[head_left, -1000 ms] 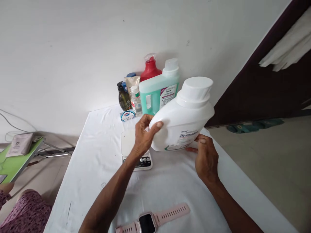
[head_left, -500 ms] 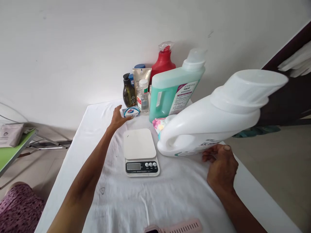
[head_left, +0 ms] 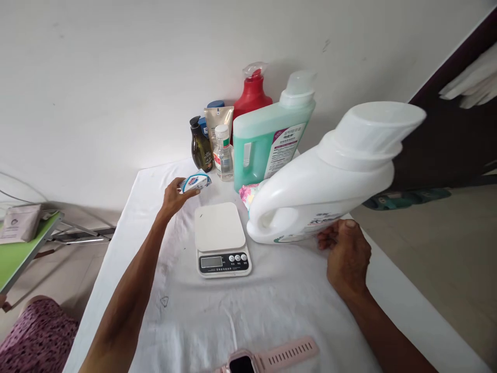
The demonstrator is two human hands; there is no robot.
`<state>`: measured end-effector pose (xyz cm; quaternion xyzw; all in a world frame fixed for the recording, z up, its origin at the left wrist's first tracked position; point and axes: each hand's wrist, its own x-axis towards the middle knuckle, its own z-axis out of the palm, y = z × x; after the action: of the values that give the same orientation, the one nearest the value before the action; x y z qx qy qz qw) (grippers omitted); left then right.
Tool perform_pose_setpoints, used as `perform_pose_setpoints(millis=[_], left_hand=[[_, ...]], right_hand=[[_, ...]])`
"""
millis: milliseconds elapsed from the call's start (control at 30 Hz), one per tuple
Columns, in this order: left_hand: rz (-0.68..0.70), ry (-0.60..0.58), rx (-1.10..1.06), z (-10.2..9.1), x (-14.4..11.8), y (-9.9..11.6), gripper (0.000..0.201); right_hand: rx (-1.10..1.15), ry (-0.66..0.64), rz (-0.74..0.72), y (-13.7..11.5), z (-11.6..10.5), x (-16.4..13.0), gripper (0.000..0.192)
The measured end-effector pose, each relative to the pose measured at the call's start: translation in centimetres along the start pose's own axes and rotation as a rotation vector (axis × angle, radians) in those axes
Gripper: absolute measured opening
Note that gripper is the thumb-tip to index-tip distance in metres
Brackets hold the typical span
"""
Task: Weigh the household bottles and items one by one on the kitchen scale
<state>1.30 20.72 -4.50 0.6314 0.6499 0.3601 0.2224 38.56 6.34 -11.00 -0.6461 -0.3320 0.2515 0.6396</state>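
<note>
My left hand point(head_left: 176, 197) grips a small white and blue soap box point(head_left: 195, 181), thumb along the near side, tilted just off the cloth. My right hand point(head_left: 347, 254) rests on the table in a loose fist, with nothing visible in it, close against a large white detergent bottle point(head_left: 303, 191). Between my arms sits a white kitchen scale point(head_left: 220, 228) with a bare platform and a blank display. Behind the soap box stand a dark pump bottle point(head_left: 202, 150) and a clear bottle with a white cap point(head_left: 223, 155).
A green liquid jug point(head_left: 267, 140), a beige tube point(head_left: 218, 118) and a red pump bottle point(head_left: 252, 96) crowd the back by the wall. A pink smartwatch point(head_left: 243, 361) lies at the front edge. Someone's patterned pink clothing point(head_left: 39, 331) shows at lower left, beside a green table point(head_left: 23, 254).
My left hand has closed on the soap box and drawn it left, away from the bottles. The view has shifted slightly. My right hand stays by the detergent bottle.
</note>
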Motion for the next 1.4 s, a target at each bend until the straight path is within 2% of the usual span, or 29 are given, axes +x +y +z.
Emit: perform_pose_setpoints(millis=[100, 167, 233, 333, 467, 567, 700, 833, 900, 967, 1033, 1100, 1200, 1400], left_hand=[[0.075, -0.008, -0.015, -2.3, -4.5, 2.0, 0.063], [0.112, -0.037, -0.013, -2.9, -7.4, 3.0, 0.064], [0.145, -0.067, -0.026, -2.7, -9.6, 3.6, 0.064], [0.176, -0.101, -0.052, -1.1, -11.4, 3.6, 0.061], [0.209, -0.122, -0.012, 1.0, -11.9, 3.2, 0.058], [0.243, -0.122, 0.072, 1.8, -12.0, 3.0, 0.058], [0.259, -0.151, 0.113, 1.7, -12.1, 2.9, 0.056], [0.25, -0.181, -0.02, 1.0, -12.2, 2.4, 0.078], [0.201, -0.129, -0.165, 0.8, -12.2, 1.6, 0.075], [0.1, -0.001, -0.273, 0.9, -12.2, 0.5, 0.063], [-0.005, 0.134, -0.312, 1.2, -12.0, -0.7, 0.062], [-0.059, 0.208, -0.329, 1.5, -11.8, -1.6, 0.064], [-0.056, 0.206, -0.342, 1.7, -11.6, -2.2, 0.064], [-0.059, 0.178, -0.277, 1.6, -11.4, -1.9, 0.064]], right_hand=[[-0.002, -0.007, -0.015, -0.2, 0.0, 0.0, 0.051], [-0.016, -0.011, -0.019, -0.2, -0.1, 0.0, 0.054], [-0.031, -0.009, -0.031, -0.1, -0.1, 0.0, 0.055], [-0.033, 0.002, -0.065, 0.2, -0.1, 0.0, 0.054], [-0.037, -0.004, -0.093, 0.4, 0.0, 0.0, 0.054], [-0.023, -0.001, -0.083, 0.2, 0.1, 0.0, 0.055], [-0.026, 0.006, -0.073, -0.2, 0.1, -0.1, 0.057], [-0.026, -0.003, -0.058, -0.4, 0.1, -0.2, 0.057], [-0.016, -0.001, -0.051, -0.5, 0.1, -0.2, 0.058], [-0.009, 0.002, -0.05, -0.3, 0.1, -0.2, 0.06], [-0.012, 0.005, -0.053, -0.2, 0.1, -0.2, 0.061], [-0.015, -0.001, -0.059, 0.0, 0.1, -0.1, 0.062], [-0.002, -0.021, -0.069, 0.1, 0.0, -0.1, 0.06], [-0.005, -0.011, -0.065, 0.2, 0.1, 0.0, 0.058]])
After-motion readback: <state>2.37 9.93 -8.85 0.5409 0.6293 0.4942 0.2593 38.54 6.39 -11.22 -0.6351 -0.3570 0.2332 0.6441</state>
